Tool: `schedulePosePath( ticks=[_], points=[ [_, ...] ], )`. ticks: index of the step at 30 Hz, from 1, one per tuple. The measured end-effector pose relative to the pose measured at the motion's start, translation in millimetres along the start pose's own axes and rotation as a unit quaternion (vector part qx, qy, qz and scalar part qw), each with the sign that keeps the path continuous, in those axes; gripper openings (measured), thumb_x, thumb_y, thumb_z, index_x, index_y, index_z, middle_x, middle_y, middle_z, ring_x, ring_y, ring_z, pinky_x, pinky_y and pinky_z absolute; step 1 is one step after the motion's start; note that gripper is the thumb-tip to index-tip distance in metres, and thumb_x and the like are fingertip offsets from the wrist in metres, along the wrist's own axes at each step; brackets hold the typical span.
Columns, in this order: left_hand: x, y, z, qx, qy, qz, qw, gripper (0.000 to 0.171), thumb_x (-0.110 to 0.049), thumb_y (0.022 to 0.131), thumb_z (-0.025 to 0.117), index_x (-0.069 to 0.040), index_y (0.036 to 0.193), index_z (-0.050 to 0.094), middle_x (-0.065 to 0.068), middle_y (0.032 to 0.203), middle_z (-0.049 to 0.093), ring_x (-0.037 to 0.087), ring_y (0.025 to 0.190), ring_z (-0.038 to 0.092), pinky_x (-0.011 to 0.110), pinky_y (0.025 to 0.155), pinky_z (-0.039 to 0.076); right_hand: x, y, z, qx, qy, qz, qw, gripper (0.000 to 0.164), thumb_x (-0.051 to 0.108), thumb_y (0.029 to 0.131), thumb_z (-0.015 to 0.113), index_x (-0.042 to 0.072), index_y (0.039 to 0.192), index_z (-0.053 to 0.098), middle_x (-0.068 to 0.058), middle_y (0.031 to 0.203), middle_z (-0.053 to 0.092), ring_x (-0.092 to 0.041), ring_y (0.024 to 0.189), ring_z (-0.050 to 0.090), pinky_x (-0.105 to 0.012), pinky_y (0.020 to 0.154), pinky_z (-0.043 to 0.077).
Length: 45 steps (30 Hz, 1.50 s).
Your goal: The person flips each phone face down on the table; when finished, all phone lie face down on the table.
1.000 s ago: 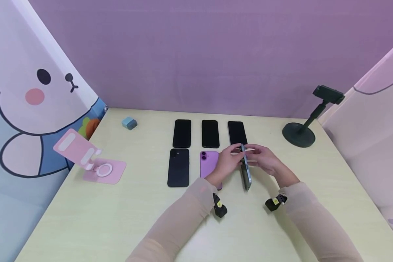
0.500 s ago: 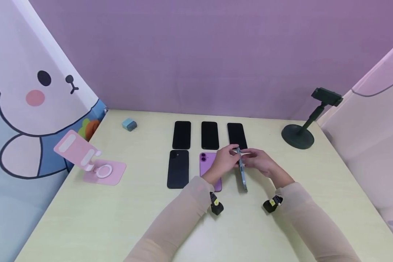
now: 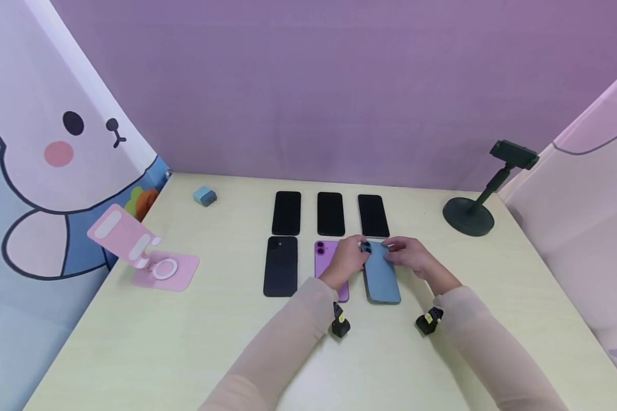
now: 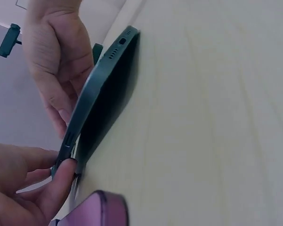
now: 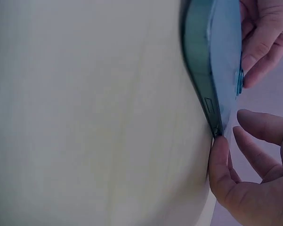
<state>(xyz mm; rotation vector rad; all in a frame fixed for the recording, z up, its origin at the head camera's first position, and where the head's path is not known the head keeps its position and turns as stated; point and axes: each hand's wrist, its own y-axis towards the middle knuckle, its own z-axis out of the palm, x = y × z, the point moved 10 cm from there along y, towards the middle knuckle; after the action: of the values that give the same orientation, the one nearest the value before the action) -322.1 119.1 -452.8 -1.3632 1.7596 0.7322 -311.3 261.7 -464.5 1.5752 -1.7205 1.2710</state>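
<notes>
In the head view, a blue phone [image 3: 382, 277] has its back up and its camera corner at the upper left. My left hand [image 3: 348, 258] pinches its left edge near the cameras, thumb and fingers on either face in the left wrist view. That side is tilted up off the table, with the dark screen [image 4: 115, 96] underneath. My right hand [image 3: 412, 258] is at the opposite edge; in the right wrist view one fingertip [image 5: 220, 143] touches the phone's corner while other fingers are spread apart. A purple phone [image 3: 343, 292], partly hidden by my left hand, lies alongside.
Black phones [image 3: 331, 214] form a row behind, screens up. A dark phone [image 3: 280, 266] lies back up left of the purple one. A pink stand [image 3: 177, 271] and a blue plug [image 3: 204, 196] are at left, a dark green stand [image 3: 469, 217] at back right.
The blue phone has gone from standing on its long edge to nearly flat, back up. My right hand's fingers have loosened from it; my left hand still pinches its edge.
</notes>
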Motion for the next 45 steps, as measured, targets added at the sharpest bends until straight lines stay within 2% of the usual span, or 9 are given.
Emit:
schedulePosePath(
  ticks=[4, 9, 11, 13, 24, 32, 36, 41, 45],
  points=[
    [-0.8, 2.0, -0.6, 0.000, 0.023, 0.000, 0.9997, 0.035, -0.003, 0.089, 0.066, 0.001, 0.124, 0.063, 0.000, 0.055, 0.043, 0.008, 0.045, 0.041, 0.020, 0.046, 0.036, -1.1, 4.3, -1.9, -0.011, -0.006, 0.004, 1.000, 0.037, -0.004, 0.092, 0.061, -0.011, 0.127, 0.054, -0.023, 0.116, 0.054, -0.025, 0.097, 0.055, -0.035, 0.084, 0.052],
    [0.3, 3.1, -1.6, -0.004, 0.056, -0.017, 0.9983, 0.035, -0.007, 0.089, 0.068, -0.003, 0.124, 0.064, 0.009, 0.093, 0.064, 0.014, 0.076, 0.051, 0.024, 0.069, 0.044, -0.9, 7.0, -2.8, -0.018, -0.008, 0.004, 1.000, 0.037, -0.006, 0.090, 0.063, -0.012, 0.125, 0.054, -0.023, 0.113, 0.055, -0.024, 0.094, 0.056, -0.033, 0.081, 0.053],
    [1.2, 3.8, -1.4, -0.006, 0.066, -0.022, 0.9975, 0.036, -0.009, 0.090, 0.069, -0.004, 0.124, 0.064, 0.010, 0.110, 0.065, 0.016, 0.090, 0.053, 0.027, 0.079, 0.046, -0.8, 7.6, -3.0, -0.020, -0.010, 0.005, 1.000, 0.037, -0.006, 0.090, 0.063, -0.012, 0.125, 0.054, -0.023, 0.112, 0.055, -0.024, 0.094, 0.056, -0.033, 0.081, 0.054],
    [1.6, 4.8, 0.4, -0.002, 0.075, -0.023, 0.9969, 0.036, -0.010, 0.090, 0.068, -0.005, 0.126, 0.063, 0.011, 0.113, 0.064, 0.018, 0.095, 0.055, 0.029, 0.083, 0.047, -1.8, 8.7, -3.2, -0.023, -0.010, 0.010, 1.000, 0.036, -0.006, 0.090, 0.063, -0.011, 0.125, 0.054, -0.022, 0.112, 0.054, -0.024, 0.093, 0.056, -0.033, 0.081, 0.054],
    [-2.8, 6.8, 6.3, 0.026, 0.091, -0.022, 0.9953, 0.032, -0.011, 0.092, 0.067, -0.004, 0.123, 0.061, 0.008, 0.107, 0.065, 0.017, 0.089, 0.056, 0.027, 0.077, 0.047, 0.3, 4.6, -4.0, -0.027, -0.029, 0.016, 0.999, 0.035, -0.006, 0.090, 0.065, -0.011, 0.123, 0.055, -0.018, 0.104, 0.053, -0.022, 0.087, 0.057, -0.032, 0.079, 0.054],
    [1.4, 9.1, 10.0, 0.034, 0.109, -0.034, 0.9929, 0.032, -0.012, 0.094, 0.065, -0.005, 0.124, 0.062, 0.006, 0.106, 0.059, 0.017, 0.096, 0.051, 0.029, 0.085, 0.047, 1.6, 6.2, -4.1, -0.023, -0.037, 0.016, 0.999, 0.035, -0.006, 0.089, 0.066, -0.011, 0.122, 0.056, -0.016, 0.099, 0.052, -0.020, 0.084, 0.056, -0.031, 0.077, 0.055],
    [-0.7, 10.8, 9.3, 0.037, 0.118, -0.017, 0.9922, 0.029, -0.012, 0.093, 0.065, -0.003, 0.121, 0.064, 0.008, 0.105, 0.060, 0.019, 0.096, 0.052, 0.029, 0.084, 0.047, 3.8, 7.7, -4.2, -0.011, -0.056, 0.021, 0.998, 0.034, -0.004, 0.089, 0.066, -0.010, 0.121, 0.057, -0.014, 0.098, 0.052, -0.019, 0.081, 0.056, -0.029, 0.073, 0.054],
    [-3.0, 16.2, 4.1, 0.023, 0.122, 0.004, 0.9922, 0.031, -0.012, 0.091, 0.068, -0.002, 0.121, 0.065, 0.011, 0.111, 0.062, 0.021, 0.102, 0.054, 0.029, 0.087, 0.048, 10.1, 11.6, -7.8, 0.013, -0.078, 0.014, 0.997, 0.035, 0.002, 0.091, 0.064, -0.009, 0.123, 0.055, -0.017, 0.101, 0.056, -0.020, 0.078, 0.055, -0.032, 0.069, 0.052],
    [-2.5, 23.7, 1.0, -0.004, 0.114, 0.014, 0.9933, 0.037, -0.014, 0.093, 0.067, -0.005, 0.128, 0.061, 0.013, 0.114, 0.059, 0.021, 0.101, 0.056, 0.029, 0.088, 0.048, 14.8, 19.8, -17.6, -0.009, -0.077, -0.002, 0.997, 0.041, 0.006, 0.094, 0.060, -0.010, 0.130, 0.051, -0.024, 0.113, 0.057, -0.026, 0.087, 0.057, -0.037, 0.076, 0.051]
  ],
)
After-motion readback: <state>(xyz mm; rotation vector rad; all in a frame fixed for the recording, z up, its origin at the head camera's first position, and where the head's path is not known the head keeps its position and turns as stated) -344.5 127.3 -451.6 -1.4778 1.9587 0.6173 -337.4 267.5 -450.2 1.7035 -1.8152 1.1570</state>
